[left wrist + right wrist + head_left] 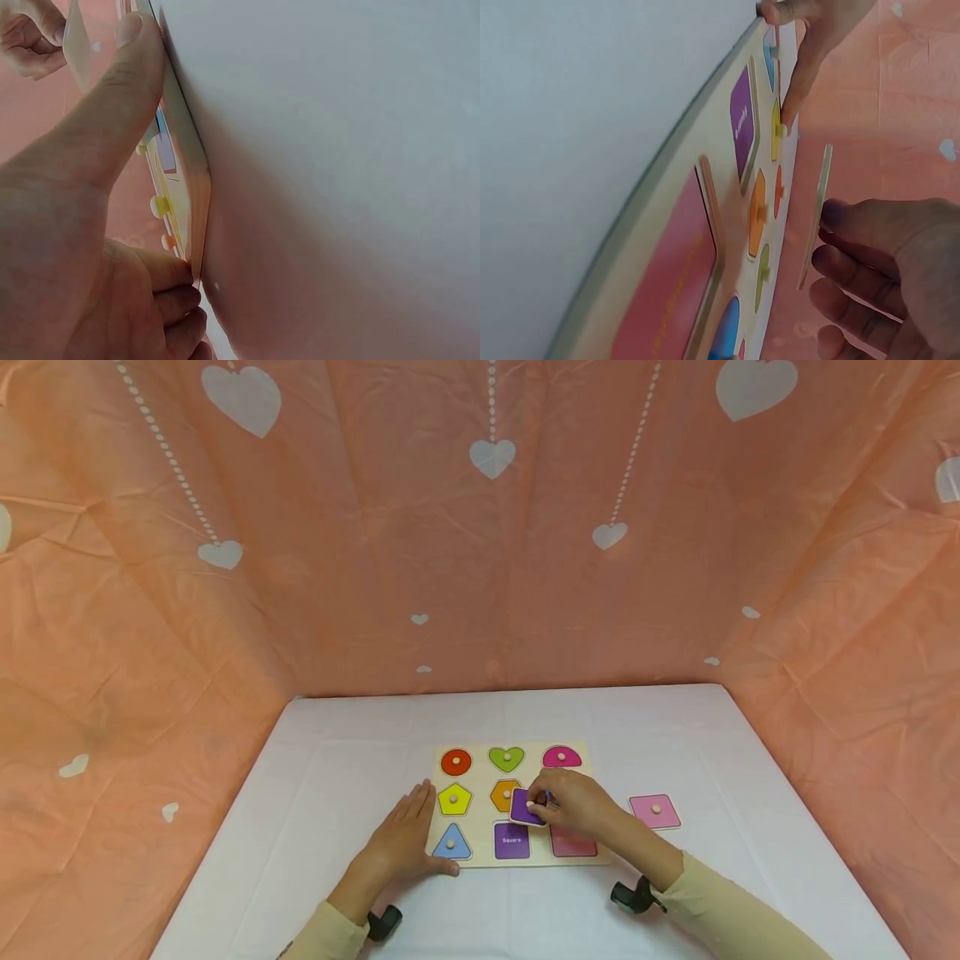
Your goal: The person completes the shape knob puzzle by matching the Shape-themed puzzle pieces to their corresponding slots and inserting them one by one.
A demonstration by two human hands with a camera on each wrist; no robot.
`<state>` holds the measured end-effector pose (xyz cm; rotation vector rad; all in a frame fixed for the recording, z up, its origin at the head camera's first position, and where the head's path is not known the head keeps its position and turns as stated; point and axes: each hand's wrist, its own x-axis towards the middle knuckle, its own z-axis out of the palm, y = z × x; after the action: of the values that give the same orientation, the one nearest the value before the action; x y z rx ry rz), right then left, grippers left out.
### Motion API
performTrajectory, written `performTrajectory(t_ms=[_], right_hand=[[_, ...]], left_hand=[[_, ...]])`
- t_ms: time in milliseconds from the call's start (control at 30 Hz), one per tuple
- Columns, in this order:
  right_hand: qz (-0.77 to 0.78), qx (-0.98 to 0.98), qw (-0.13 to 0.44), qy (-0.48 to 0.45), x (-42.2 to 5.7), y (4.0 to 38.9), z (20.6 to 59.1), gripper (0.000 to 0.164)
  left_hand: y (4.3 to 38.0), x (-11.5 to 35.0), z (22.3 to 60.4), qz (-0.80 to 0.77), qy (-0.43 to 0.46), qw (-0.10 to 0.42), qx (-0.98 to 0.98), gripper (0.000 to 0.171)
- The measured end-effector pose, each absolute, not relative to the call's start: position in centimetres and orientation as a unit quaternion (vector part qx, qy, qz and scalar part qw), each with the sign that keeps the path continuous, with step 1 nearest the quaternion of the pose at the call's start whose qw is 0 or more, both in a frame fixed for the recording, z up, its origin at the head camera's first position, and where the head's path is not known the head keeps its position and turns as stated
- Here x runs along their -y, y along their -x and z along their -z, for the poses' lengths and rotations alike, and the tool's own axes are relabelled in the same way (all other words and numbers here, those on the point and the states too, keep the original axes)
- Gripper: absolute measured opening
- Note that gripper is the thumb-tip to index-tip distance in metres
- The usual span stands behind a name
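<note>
My right hand (573,802) pinches a purple square puzzle piece (521,807) by its knob, holding it above the wooden shape board (480,818). Seen from the right wrist, the piece (815,217) is edge-on and apart from the board. Just below it in the head view lies the purple recess (512,842) marked "Square". My left hand (401,835) rests at the board's front left corner, fingers straight along the left side and thumb at the front edge. A pink recess (573,843) shows at the front right, partly covered by the right forearm.
A pink four-sided piece (663,807) with a knob lies on the white table (750,860), right of the board. Knobbed pieces sit in the board, among them a red circle (456,762), a yellow pentagon (454,800) and a blue triangle (452,843). Orange cloth (495,585) hangs behind.
</note>
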<state>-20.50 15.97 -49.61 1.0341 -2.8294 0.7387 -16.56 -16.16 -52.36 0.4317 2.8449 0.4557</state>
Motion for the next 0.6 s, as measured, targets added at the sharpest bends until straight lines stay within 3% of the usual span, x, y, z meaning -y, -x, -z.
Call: performTrajectory(t_ms=[600], right_hand=[[-0.255, 0.903, -0.06, -0.34, -13.9, 19.1, 50.7, 0.006]], left_hand=[[16.3, 15.9, 52.0, -0.155, -0.144, 0.118, -0.97, 0.138]])
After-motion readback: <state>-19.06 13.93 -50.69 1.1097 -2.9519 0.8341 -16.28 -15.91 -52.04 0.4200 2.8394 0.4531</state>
